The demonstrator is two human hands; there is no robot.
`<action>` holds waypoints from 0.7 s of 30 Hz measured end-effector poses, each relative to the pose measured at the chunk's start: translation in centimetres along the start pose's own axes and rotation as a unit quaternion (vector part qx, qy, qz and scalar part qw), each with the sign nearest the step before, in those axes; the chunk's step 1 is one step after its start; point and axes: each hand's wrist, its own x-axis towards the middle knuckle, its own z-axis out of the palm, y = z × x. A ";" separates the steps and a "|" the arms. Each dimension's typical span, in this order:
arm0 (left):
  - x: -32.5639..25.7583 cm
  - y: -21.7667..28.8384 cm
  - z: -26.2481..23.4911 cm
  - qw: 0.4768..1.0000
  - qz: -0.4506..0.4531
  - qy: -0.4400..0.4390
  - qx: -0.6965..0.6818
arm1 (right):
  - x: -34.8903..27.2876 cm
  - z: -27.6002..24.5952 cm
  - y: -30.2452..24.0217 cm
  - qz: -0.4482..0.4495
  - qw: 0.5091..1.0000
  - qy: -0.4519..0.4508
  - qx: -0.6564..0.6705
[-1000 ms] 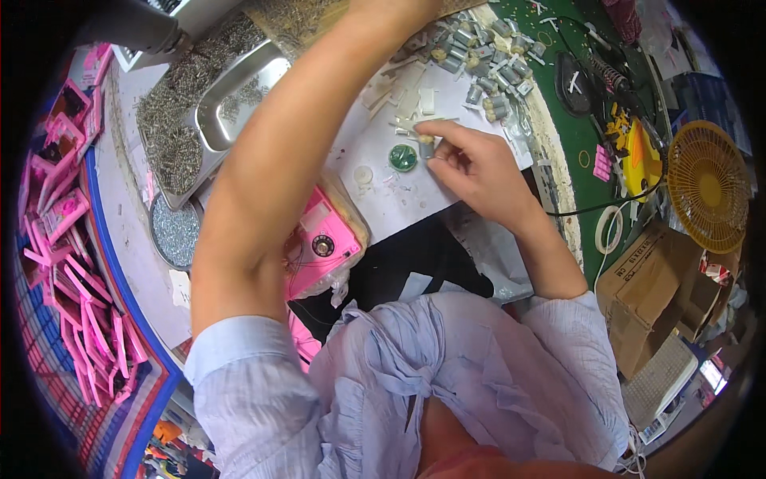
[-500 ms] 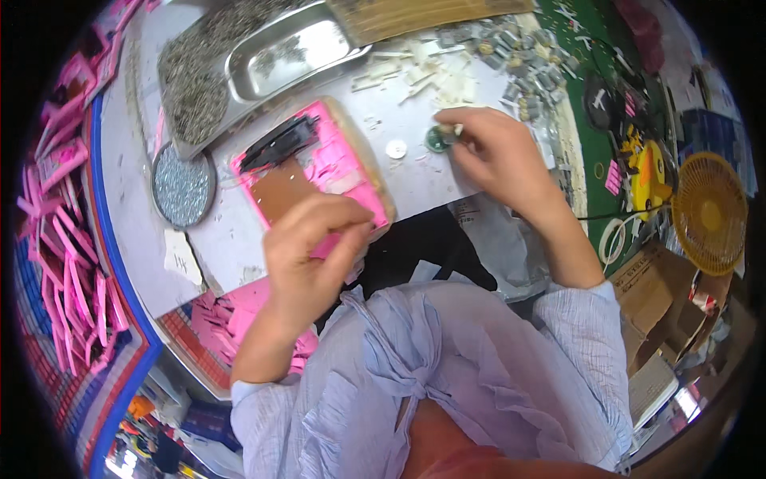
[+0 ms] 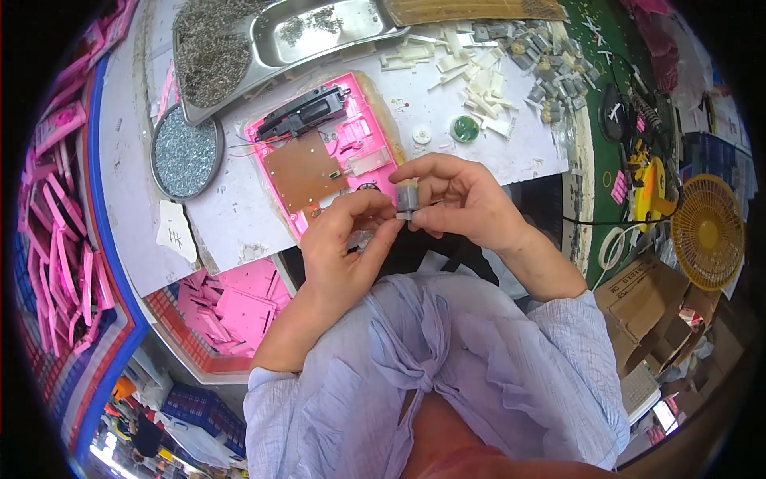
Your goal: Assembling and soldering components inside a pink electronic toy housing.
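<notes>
Near the table's front edge my right hand point(image 3: 467, 203) pinches a small grey motor point(image 3: 408, 195), held upright between thumb and fingers. My left hand point(image 3: 343, 243) meets it from the other side, its thumb and forefinger closed at the motor's lower end; what they grip there is too small to make out. Just beyond the hands lies an open pink plastic housing point(image 3: 371, 132) on a padded base. Inside it are a brown board point(image 3: 303, 177), a black mechanism point(image 3: 303, 113) and thin wires. A white round gear point(image 3: 421, 136) and a small round pot with green contents point(image 3: 465, 128) lie behind my right hand.
At the back stand a metal tray point(image 3: 319, 30) and a heap of pins point(image 3: 209, 60). A round dish of screws point(image 3: 186, 152) is at left. White plastic parts point(image 3: 483, 96) and grey motors point(image 3: 554, 80) lie back right. Pink parts point(image 3: 239, 307) fill a bin below.
My right hand has come left and nearer from the green pot, bringing the motor to my left hand. The green pot is now uncovered. My left hand has shifted right, off the housing's corner.
</notes>
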 end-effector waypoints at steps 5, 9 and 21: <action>-0.4 -0.1 0.2 0.999 -0.026 -0.006 -0.025 | -0.5 -0.5 0.5 -0.062 0.990 0.015 -0.124; -0.3 -0.1 0.3 0.996 -0.020 0.010 -0.089 | -1.3 0.2 0.8 -0.185 0.935 0.044 -0.299; 1.7 0.4 -3.3 0.952 0.258 -0.042 0.158 | 0.6 0.4 -1.6 -0.189 0.920 -0.030 -0.341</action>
